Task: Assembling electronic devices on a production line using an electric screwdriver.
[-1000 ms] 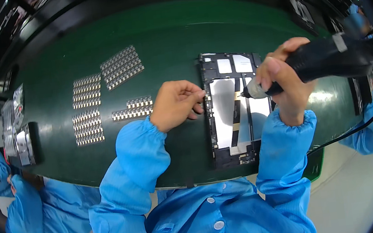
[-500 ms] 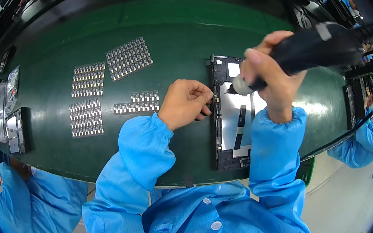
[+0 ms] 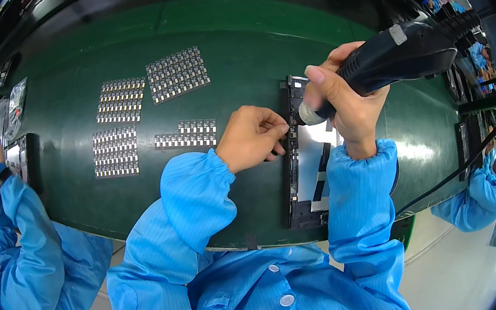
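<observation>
My right hand (image 3: 351,101) is wrapped round a black corded electric screwdriver (image 3: 399,55), its grip tilted up to the right. The screwdriver's nose points at the left edge of a flat black device frame (image 3: 297,201) with a silvery panel (image 3: 312,163) inside. My left hand (image 3: 253,136) reaches that same edge, thumb and forefinger pinched close to the driver's tip. What lies between those fingertips is too small to make out. Part of the frame is hidden under my right hand and forearm.
Left on the green table (image 3: 204,203) lie several small-board panels, among them an upper one (image 3: 178,75) and a partly used one (image 3: 186,136). Another device frame (image 3: 32,164) stands at the far left beside a person's arm (image 3: 29,223). A black cable (image 3: 466,164) runs at right.
The screwdriver has moved left and its tip now meets the frame's left edge by my left fingers. At the left, a person's arm has reached up toward the stacked items.
</observation>
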`<state>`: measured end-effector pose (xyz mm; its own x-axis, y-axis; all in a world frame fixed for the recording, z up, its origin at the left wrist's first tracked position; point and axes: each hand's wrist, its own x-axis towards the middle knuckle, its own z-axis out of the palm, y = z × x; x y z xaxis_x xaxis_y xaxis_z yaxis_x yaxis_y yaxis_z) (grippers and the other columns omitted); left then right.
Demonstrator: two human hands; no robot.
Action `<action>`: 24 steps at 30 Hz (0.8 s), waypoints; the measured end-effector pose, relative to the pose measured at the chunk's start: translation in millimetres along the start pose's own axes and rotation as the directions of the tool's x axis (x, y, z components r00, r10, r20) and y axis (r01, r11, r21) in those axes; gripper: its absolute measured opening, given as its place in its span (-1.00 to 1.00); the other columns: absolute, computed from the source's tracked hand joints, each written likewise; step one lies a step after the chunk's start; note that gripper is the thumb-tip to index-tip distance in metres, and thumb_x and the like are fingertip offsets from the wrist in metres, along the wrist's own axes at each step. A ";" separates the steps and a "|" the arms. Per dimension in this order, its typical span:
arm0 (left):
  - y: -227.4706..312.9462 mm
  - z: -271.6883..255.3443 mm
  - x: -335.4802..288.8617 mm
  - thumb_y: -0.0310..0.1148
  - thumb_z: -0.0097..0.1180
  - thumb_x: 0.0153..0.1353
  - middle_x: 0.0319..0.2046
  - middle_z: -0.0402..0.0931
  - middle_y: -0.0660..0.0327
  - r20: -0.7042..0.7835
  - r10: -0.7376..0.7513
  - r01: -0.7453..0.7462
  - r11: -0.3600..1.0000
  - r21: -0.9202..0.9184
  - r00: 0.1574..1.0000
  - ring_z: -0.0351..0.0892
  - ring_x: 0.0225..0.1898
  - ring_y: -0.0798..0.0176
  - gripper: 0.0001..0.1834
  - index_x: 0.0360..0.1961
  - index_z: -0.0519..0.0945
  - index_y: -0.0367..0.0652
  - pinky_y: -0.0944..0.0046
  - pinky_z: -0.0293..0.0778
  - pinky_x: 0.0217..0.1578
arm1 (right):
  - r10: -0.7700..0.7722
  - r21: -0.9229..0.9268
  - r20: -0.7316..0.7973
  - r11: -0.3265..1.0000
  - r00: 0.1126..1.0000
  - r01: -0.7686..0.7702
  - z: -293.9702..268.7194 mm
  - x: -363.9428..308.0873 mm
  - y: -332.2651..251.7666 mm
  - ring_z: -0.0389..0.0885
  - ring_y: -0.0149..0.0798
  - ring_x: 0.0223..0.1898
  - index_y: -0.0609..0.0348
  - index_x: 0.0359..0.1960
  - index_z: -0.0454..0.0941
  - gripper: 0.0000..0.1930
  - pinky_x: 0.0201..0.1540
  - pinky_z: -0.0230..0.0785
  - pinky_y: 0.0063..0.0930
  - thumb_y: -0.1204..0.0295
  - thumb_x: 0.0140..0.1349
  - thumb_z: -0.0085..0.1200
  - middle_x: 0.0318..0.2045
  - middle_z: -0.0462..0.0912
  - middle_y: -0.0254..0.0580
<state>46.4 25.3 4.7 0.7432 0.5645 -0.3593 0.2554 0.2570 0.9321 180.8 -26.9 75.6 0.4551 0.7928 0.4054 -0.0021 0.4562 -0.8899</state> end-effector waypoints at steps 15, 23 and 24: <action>-1.0 0.3 -1.0 -0.47 0.07 0.17 -0.50 0.57 0.13 -0.009 0.026 -0.026 0.999 0.018 1.000 0.63 -0.51 0.33 -0.82 -0.32 0.56 -0.43 0.40 0.54 -0.59 | 0.014 -0.097 0.099 0.995 0.995 -0.004 6.1 -3.6 1.5 0.47 -0.37 -0.69 0.24 -0.26 0.40 -0.69 -0.58 0.36 -0.52 0.71 -0.03 0.22 -0.65 0.50 -0.19; -12.8 9.1 -9.5 -0.49 0.11 0.12 -0.49 0.56 0.09 -0.201 0.358 -0.304 0.917 0.257 0.912 0.60 -0.51 0.21 -0.86 -0.33 0.56 -0.38 0.32 0.52 -0.56 | -0.137 -0.095 -0.047 0.987 0.989 0.132 -11.5 -6.2 -24.4 0.50 -0.44 -0.65 0.23 -0.21 0.43 -0.67 -0.56 0.36 -0.61 0.68 -0.03 0.23 -0.63 0.55 -0.24; -15.1 18.1 -10.7 -0.50 0.15 0.08 -0.48 0.54 0.08 -0.221 0.680 -0.507 0.689 0.518 0.699 0.58 -0.50 0.16 -0.87 -0.34 0.56 -0.34 0.30 0.50 -0.55 | -0.171 -0.118 -0.092 0.980 0.981 0.160 -24.2 -8.3 -35.1 0.50 -0.42 -0.65 0.21 -0.18 0.41 -0.65 -0.54 0.37 -0.58 0.67 -0.02 0.22 -0.64 0.54 -0.24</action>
<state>45.8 1.2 -4.7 0.5562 0.7429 0.3725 0.1201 -0.5153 0.8485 198.6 -59.2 98.4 0.5291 0.6621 0.5307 0.1760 0.5262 -0.8320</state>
